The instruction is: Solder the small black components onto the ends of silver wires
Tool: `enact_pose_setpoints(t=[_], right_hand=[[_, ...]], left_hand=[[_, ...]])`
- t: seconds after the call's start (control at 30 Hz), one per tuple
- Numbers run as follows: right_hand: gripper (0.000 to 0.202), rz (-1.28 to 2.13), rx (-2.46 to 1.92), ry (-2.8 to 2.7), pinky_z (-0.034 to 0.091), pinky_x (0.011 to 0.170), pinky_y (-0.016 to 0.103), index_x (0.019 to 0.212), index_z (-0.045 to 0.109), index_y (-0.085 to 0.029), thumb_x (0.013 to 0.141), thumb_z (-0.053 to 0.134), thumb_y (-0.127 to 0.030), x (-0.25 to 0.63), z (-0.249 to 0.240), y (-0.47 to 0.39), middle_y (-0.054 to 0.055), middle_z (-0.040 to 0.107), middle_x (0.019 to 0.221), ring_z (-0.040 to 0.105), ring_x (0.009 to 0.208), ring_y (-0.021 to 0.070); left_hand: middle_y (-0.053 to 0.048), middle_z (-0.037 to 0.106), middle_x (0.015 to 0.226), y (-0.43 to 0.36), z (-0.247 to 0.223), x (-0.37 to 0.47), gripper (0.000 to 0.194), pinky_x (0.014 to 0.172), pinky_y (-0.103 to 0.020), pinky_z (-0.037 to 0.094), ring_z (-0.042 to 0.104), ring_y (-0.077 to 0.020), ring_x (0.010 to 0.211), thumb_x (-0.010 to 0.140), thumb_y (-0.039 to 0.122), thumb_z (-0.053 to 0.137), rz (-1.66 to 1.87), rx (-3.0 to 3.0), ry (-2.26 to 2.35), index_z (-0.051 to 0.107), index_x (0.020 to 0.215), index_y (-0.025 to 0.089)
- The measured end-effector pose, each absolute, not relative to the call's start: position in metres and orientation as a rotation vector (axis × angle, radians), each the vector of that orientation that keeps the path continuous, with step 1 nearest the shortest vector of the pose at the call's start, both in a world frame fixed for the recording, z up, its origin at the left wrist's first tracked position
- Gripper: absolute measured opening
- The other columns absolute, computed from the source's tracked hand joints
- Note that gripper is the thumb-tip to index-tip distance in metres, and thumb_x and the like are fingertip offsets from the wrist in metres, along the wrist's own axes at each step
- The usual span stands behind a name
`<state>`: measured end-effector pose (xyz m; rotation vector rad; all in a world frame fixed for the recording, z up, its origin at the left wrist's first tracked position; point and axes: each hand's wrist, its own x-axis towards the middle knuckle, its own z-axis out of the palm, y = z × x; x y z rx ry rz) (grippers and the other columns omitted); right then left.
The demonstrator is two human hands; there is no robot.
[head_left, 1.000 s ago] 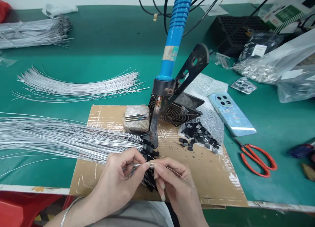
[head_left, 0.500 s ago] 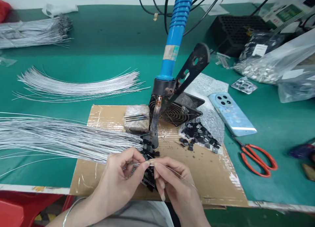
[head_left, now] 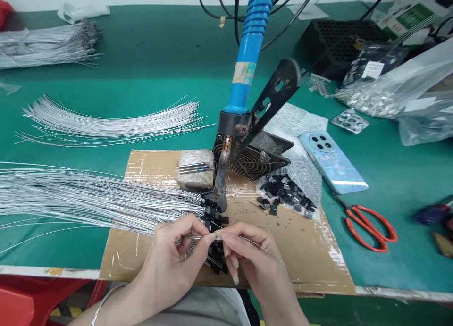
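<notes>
My left hand (head_left: 177, 260) pinches a thin pale wire between thumb and forefinger, over the front of the cardboard. Close beside it, my right hand (head_left: 253, 257) pinches the same wire (head_left: 264, 248), whose free part trails off to the right. The fingertips nearly meet, and whatever tiny part lies between them is hard to make out. Just behind and beneath the hands lies a bundle of white wires (head_left: 106, 198) with black connectors (head_left: 214, 215) at its right end. The soldering iron (head_left: 244, 76), with a blue handle, stands tip down in its holder behind the hands.
Cardboard (head_left: 311, 264) covers the work spot. Loose black connectors (head_left: 286, 194) lie on bubble wrap at right, near a phone (head_left: 332, 163) and orange-handled scissors (head_left: 371, 227). A tip-cleaning block (head_left: 196, 170) stands beside the iron. Another wire bundle (head_left: 116, 123) lies behind; plastic bags (head_left: 375, 99) sit far right.
The fingers of my right hand have shifted slightly along the wire, and the wrist sits a little further right. My left hand keeps its pinch. The whole view has moved marginally.
</notes>
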<state>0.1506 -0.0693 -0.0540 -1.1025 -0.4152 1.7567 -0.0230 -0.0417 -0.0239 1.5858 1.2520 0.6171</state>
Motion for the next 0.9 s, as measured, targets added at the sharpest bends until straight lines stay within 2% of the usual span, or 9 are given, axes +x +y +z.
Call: enact_pose_setpoints(t=[0.13, 0.33, 0.6, 0.7, 0.9], right_hand=[[0.024, 1.749, -1.117, -0.426, 0.046, 0.036, 0.014, 0.075, 0.085, -0.018, 0.078, 0.088, -0.041, 0.151, -0.052, -0.068, -0.001, 0.062, 0.060, 0.052, 0.039, 0.0058], [0.024, 1.711, -1.085, -0.355, 0.042, 0.031, 0.014, 0.076, 0.087, -0.019, 0.073, 0.091, -0.042, 0.144, -0.056, -0.068, -0.001, 0.060, 0.055, 0.048, 0.036, 0.0055], [0.021, 1.666, -1.086, -0.327, 0.043, 0.034, 0.014, 0.081, 0.086, -0.019, 0.079, 0.088, -0.040, 0.139, -0.057, -0.073, -0.002, 0.061, 0.062, 0.048, 0.039, 0.0044], [0.024, 1.645, -1.062, -0.338, 0.040, 0.031, 0.013, 0.075, 0.084, -0.018, 0.080, 0.087, -0.041, 0.138, -0.059, -0.073, -0.002, 0.059, 0.059, 0.045, 0.035, 0.0040], [0.026, 1.650, -1.071, -0.344, 0.042, 0.031, 0.012, 0.073, 0.085, -0.018, 0.075, 0.091, -0.043, 0.137, -0.054, -0.067, -0.002, 0.059, 0.056, 0.045, 0.034, 0.0037]], left_hand=[[0.008, 0.035, 0.057, -0.042, -0.024, -0.021, 0.025, 0.046, -0.025, 0.020, 0.026, -0.0095, 0.050, 0.101, 0.026, 0.057, 0.625, 1.541, 1.261, 0.063, 0.079, 0.018], [0.006, 0.043, 0.059, -0.043, -0.025, -0.015, 0.024, 0.045, -0.024, 0.024, 0.031, -0.0092, 0.051, 0.099, 0.024, 0.059, 0.704, 1.508, 1.289, 0.062, 0.076, 0.018], [0.003, 0.051, 0.062, -0.047, -0.027, -0.015, 0.025, 0.047, -0.025, 0.026, 0.034, -0.0109, 0.053, 0.100, 0.028, 0.056, 0.722, 1.411, 1.283, 0.062, 0.078, 0.018], [0.003, 0.050, 0.061, -0.047, -0.028, -0.015, 0.026, 0.047, -0.025, 0.026, 0.033, -0.0109, 0.053, 0.100, 0.029, 0.056, 0.727, 1.400, 1.284, 0.062, 0.078, 0.018], [0.005, 0.044, 0.058, -0.046, -0.028, -0.013, 0.026, 0.047, -0.024, 0.025, 0.032, -0.0106, 0.052, 0.099, 0.028, 0.057, 0.738, 1.407, 1.308, 0.061, 0.076, 0.018]])
